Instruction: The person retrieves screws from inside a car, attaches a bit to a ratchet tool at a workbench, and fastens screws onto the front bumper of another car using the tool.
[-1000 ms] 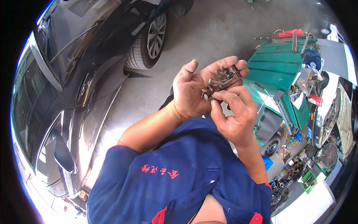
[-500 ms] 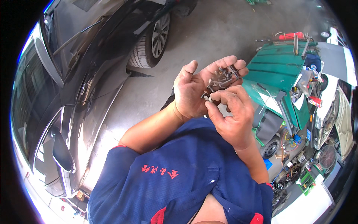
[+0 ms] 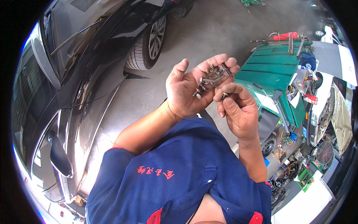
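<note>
A: How did the two hands stand?
B: The left hand [image 3: 182, 93] lay palm up, fingers loosely spread and slightly curled, bearing a loose heap of small dark metal screws [image 3: 206, 80]; the right hand [image 3: 240, 112] was just beside it, thumb and forefinger pinching one small dark-threaded screw with a pale round head [image 3: 224, 96]; whether the two hands touched, I could not tell.

A: Where exactly did the heap sit?
B: Across the palm and out along the fingers; another pale-headed metal screw [image 3: 198, 95] lay lowest, toward the heel of the hand; several pieces overlapped too closely to count.

A: What did good handling call for?
B: A level palm above all, in my judgement, with the fingertips raised as a rim, since such small pieces could easily roll; the pinch needed to be light but firm, leaving head and thread in sight; working close over the palm was wise, as a slip there would likely have landed among the rest rather than on the grey concrete floor [image 3: 209, 37].

A: Any trap nearby?
B: The glossy black car [image 3: 91, 71] stood to the person's left; a dropped screw could have rolled beneath it, I judged.
</note>
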`<state>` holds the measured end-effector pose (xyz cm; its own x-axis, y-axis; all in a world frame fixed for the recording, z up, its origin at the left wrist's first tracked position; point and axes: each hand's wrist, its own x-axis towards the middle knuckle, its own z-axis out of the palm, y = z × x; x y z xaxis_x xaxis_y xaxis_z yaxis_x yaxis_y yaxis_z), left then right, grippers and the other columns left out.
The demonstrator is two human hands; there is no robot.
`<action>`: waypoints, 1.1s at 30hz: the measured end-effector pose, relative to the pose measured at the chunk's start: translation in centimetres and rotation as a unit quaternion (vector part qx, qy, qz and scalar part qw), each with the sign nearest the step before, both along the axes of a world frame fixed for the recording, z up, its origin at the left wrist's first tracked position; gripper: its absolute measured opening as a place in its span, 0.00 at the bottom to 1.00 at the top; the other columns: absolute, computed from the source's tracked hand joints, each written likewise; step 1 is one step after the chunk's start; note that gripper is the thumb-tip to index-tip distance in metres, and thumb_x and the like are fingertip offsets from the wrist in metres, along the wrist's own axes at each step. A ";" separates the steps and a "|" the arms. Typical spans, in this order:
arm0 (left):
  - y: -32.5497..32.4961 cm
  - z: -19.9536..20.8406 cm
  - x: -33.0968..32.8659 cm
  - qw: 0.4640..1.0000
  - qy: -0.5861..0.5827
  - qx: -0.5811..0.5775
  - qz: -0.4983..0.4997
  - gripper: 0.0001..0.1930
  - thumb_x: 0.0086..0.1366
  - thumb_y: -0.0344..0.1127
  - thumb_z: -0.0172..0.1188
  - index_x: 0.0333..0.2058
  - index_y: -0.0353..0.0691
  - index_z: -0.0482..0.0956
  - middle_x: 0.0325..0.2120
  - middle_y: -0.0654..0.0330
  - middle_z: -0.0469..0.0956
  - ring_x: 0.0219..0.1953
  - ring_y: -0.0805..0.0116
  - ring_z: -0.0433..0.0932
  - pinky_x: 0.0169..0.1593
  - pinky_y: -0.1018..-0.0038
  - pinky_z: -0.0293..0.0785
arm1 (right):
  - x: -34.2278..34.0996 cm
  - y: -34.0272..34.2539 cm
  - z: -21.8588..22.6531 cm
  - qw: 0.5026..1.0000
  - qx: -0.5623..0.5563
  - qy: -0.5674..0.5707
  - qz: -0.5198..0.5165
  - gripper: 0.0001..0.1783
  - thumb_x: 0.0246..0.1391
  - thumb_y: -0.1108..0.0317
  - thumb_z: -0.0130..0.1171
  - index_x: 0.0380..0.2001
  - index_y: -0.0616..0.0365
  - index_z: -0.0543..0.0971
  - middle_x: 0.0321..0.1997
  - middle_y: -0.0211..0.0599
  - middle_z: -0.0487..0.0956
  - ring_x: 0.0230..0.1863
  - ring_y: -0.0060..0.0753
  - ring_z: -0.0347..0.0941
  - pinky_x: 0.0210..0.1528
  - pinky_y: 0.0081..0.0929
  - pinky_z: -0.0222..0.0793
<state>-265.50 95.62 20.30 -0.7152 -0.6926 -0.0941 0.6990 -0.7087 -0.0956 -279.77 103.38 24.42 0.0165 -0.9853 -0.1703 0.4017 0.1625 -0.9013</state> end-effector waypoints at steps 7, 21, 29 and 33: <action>-0.4 -0.8 0.5 0.998 0.016 -0.051 -0.019 0.47 0.64 0.71 0.43 0.67 0.34 0.59 0.66 0.48 0.62 0.69 0.50 0.60 0.59 0.67 0.71 | -0.1 0.0 -0.7 1.000 0.016 -0.011 0.004 0.18 0.65 0.69 0.58 0.55 0.64 0.74 0.43 0.42 0.79 0.32 0.22 0.72 0.34 0.19 0.69; -0.1 -0.5 0.0 0.999 0.018 -0.031 0.012 0.47 0.65 0.69 0.46 0.68 0.33 0.56 0.68 0.49 0.59 0.71 0.51 0.54 0.74 0.60 0.49 | 4.0 -0.5 2.1 0.868 -0.132 0.478 -0.018 0.16 0.49 0.79 0.66 0.43 0.62 0.82 0.38 0.41 0.80 0.35 0.38 0.79 0.36 0.30 0.77; 0.3 -0.4 -0.4 0.999 0.014 -0.029 0.036 0.47 0.65 0.68 0.47 0.68 0.33 0.56 0.68 0.49 0.59 0.72 0.51 0.53 0.75 0.60 0.46 | 4.8 -1.0 1.1 0.806 -0.156 0.571 -0.016 0.13 0.49 0.75 0.66 0.41 0.62 0.82 0.36 0.43 0.79 0.36 0.44 0.78 0.39 0.36 0.75; 0.4 -0.3 -0.1 0.999 0.006 -0.018 0.029 0.47 0.64 0.68 0.47 0.68 0.33 0.56 0.68 0.49 0.59 0.72 0.49 0.52 0.75 0.59 0.45 | 4.7 -1.2 0.5 0.816 -0.201 0.541 -0.018 0.12 0.49 0.77 0.66 0.39 0.59 0.82 0.35 0.41 0.78 0.35 0.44 0.78 0.38 0.35 0.75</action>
